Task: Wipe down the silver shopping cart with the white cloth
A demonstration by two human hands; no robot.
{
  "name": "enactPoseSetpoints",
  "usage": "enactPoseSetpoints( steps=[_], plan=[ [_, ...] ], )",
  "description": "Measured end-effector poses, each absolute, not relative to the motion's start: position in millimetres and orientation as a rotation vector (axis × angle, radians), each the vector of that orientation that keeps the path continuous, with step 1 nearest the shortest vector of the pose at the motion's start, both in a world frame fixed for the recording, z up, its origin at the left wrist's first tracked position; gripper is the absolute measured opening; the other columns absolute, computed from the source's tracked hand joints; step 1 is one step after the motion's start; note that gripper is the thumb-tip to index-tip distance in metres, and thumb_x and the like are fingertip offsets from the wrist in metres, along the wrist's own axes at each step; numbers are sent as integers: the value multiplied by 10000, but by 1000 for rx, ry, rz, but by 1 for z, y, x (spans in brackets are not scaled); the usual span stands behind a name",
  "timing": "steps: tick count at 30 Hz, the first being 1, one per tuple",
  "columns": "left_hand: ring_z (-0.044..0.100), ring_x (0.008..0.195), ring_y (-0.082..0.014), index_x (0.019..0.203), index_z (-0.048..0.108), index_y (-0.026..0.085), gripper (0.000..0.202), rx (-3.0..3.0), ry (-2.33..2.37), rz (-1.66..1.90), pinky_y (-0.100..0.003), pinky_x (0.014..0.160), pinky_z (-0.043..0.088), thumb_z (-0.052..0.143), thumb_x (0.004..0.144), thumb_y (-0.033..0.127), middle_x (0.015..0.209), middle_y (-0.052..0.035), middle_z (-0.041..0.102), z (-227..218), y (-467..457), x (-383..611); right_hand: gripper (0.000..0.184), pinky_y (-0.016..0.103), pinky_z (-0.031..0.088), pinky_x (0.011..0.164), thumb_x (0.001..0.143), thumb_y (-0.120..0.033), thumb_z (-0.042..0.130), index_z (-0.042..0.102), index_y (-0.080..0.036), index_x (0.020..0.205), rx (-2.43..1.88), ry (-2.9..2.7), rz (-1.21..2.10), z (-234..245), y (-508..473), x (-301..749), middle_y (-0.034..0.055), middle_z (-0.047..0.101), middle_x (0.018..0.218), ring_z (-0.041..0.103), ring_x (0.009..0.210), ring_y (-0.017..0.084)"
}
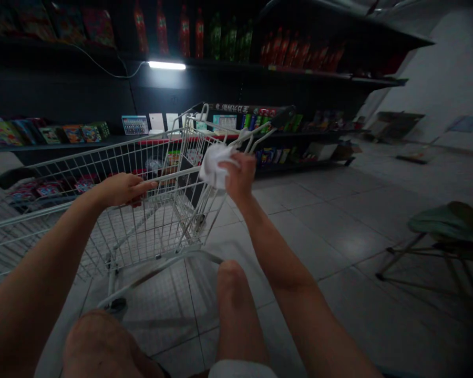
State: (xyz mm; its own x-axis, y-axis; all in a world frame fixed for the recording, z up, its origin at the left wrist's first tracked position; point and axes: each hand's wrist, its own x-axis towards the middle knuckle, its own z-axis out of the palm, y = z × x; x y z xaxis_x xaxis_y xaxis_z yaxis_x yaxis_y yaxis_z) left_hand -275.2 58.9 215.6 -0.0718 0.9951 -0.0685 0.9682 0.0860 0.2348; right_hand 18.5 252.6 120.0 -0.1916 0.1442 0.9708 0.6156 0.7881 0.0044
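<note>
A white wire shopping cart stands in front of me on the tiled floor, its handle end turned to the right. My left hand is closed around the cart's top rail. My right hand is closed on a crumpled white cloth and presses it against the wire frame near the cart's dark handle. My bare knees show at the bottom of the view.
Dark store shelves with bottles and packaged goods run along the back, lit by one tube lamp. A green folding chair stands at the right. Boards lean on the far right wall.
</note>
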Motion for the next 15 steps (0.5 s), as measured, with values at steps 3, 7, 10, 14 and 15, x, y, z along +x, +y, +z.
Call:
enactPoseSetpoints(
  steps=[3, 7, 10, 14, 15],
  plan=[
    [562, 609, -145, 747, 626, 140, 652, 1986, 2141, 213, -276, 640, 402, 316, 912, 689, 675, -65, 684, 216, 52, -275, 306, 540, 380, 999, 944, -233, 403, 610, -237, 1170, -668, -1432, -462, 167, 283, 32, 99, 466, 1231, 450, 1217, 279],
    [589, 612, -149, 737, 610, 151, 624, 1965, 2086, 258, -273, 649, 429, 325, 918, 675, 667, -55, 688, 216, 45, -280, 312, 520, 425, 950, 914, -242, 416, 596, -227, 1168, -729, -1384, -492, 126, 265, 4, 126, 488, 1202, 476, 1141, 289],
    [597, 598, -152, 732, 598, 158, 599, 1962, 2040, 292, -271, 633, 444, 327, 923, 657, 648, -55, 683, 216, 42, -285, 262, 435, 454, 910, 871, -192, 477, 661, -238, 1052, -734, -1621, -455, 73, 229, -14, 109, 543, 1088, 506, 1027, 253],
    [608, 608, -164, 742, 598, 163, 557, 1903, 2058, 320, -277, 635, 457, 346, 911, 630, 641, -60, 683, 215, 37, -291, 268, 375, 454, 922, 867, -145, 498, 681, -263, 1023, -590, -1834, -504, 74, 217, 8, 78, 555, 1076, 503, 1035, 220],
    [605, 608, -164, 738, 598, 165, 552, 1889, 2058, 323, -278, 637, 458, 349, 904, 629, 638, -59, 682, 215, 35, -293, 264, 381, 451, 933, 877, -154, 492, 671, -266, 1035, -571, -1809, -538, 90, 223, 19, 74, 548, 1100, 499, 1056, 219]
  ],
)
